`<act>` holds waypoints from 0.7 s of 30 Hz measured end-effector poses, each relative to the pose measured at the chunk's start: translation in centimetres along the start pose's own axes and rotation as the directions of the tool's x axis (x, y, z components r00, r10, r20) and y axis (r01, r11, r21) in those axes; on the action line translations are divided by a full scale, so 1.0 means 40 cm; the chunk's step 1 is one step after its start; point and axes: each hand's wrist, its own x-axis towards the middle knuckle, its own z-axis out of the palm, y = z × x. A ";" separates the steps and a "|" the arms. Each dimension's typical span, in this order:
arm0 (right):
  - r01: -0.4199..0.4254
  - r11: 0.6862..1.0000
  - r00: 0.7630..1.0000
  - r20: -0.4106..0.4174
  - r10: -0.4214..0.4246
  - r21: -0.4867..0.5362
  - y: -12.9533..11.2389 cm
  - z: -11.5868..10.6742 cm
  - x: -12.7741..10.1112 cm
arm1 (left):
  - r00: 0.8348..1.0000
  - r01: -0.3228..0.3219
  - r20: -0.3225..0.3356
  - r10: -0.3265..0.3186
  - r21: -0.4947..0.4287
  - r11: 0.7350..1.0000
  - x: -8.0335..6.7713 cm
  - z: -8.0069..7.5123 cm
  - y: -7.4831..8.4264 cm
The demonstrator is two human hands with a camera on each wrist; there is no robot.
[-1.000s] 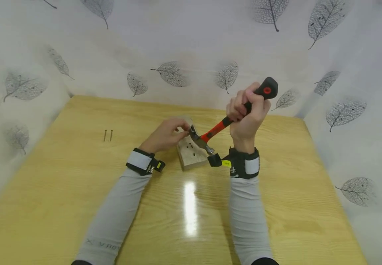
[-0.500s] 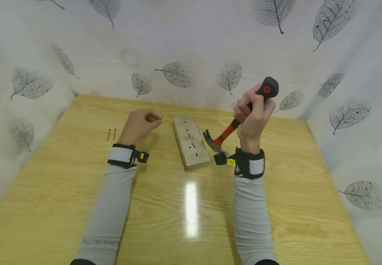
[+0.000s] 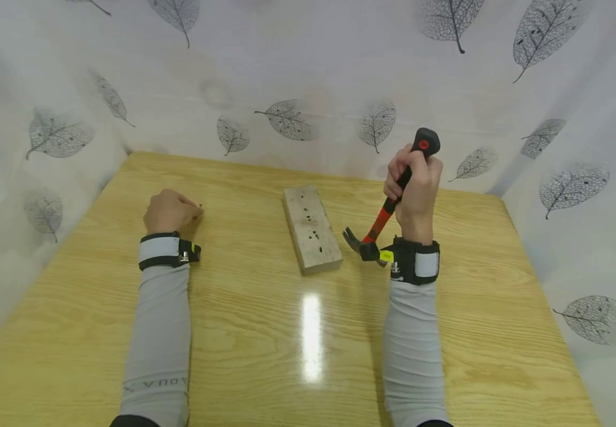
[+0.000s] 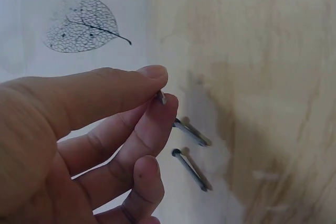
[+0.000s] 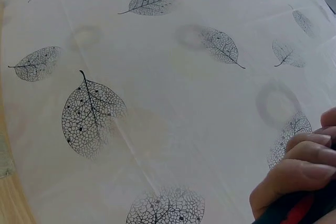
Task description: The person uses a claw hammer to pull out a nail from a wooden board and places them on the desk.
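Head view shows the change: the left hand (image 3: 168, 210), a moment ago at the pale wooden block (image 3: 311, 236) with its dark nail holes, has moved far left, thumb and forefinger pinching a small dark steel nail (image 4: 161, 97) just above two loose nails (image 4: 191, 150) on the glossy yellow wood-grain table (image 3: 265, 332). That suggests an extracted nail is being set aside. The right hand (image 3: 416, 187) has drawn back right of the block, its fingers wrapped around the orange-and-black rubber-handled claw hammer (image 3: 380, 222), steel head low.

The only lettering that shows is pale print on the left sleeve (image 3: 155, 384) near the elbow in the head view, seen upside down and too blurred to read with any certainty; nothing else bears legible text.
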 end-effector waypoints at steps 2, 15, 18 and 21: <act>-0.053 0.998 0.999 -0.013 0.053 -0.017 0.002 -0.004 0.002 | 1.000 0.017 0.001 -0.017 0.022 1.000 0.003 0.003 -0.002; -0.151 0.988 0.988 0.018 0.151 -0.026 0.002 -0.016 0.005 | 1.000 0.021 -0.017 -0.020 0.057 0.998 0.011 0.023 -0.011; -0.163 0.986 0.986 0.037 0.164 -0.041 0.004 -0.022 0.005 | 0.999 0.007 -0.036 -0.005 0.042 0.999 0.012 0.026 -0.012; -0.180 0.982 0.983 0.035 0.182 -0.056 0.008 -0.029 0.005 | 0.997 -0.029 -0.077 0.030 0.022 0.999 0.010 0.026 -0.010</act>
